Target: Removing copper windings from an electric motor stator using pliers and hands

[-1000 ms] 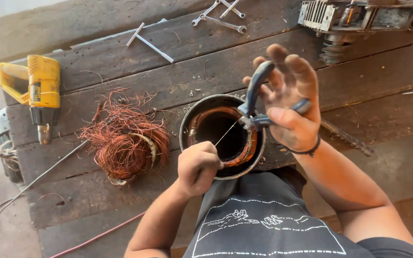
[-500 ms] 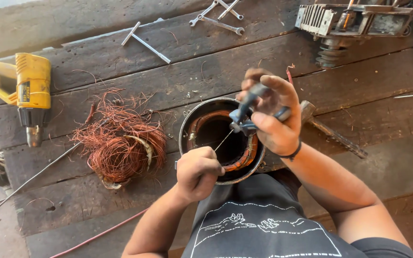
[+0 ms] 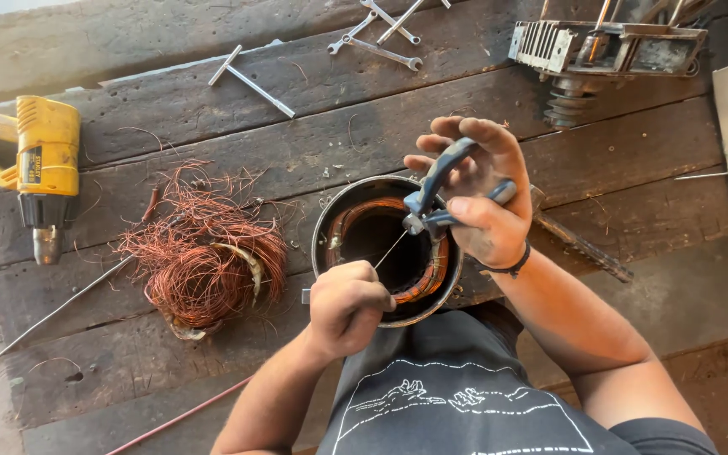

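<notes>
Right hand (image 3: 486, 206) grips blue-handled pliers (image 3: 433, 195) over the round metal stator housing with copper windings (image 3: 388, 251), mid-bench. Left hand (image 3: 347, 305), fisted, pinches a thin taut wire (image 3: 391, 250). Risk: over-pulling snaps it, or the plier tips nick the winding insulation.

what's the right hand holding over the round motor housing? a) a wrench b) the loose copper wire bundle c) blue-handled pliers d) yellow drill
c: the right hand grips blue-handled pliers above the round motor housing, their tip on a thin wire running to the left hand.
</notes>
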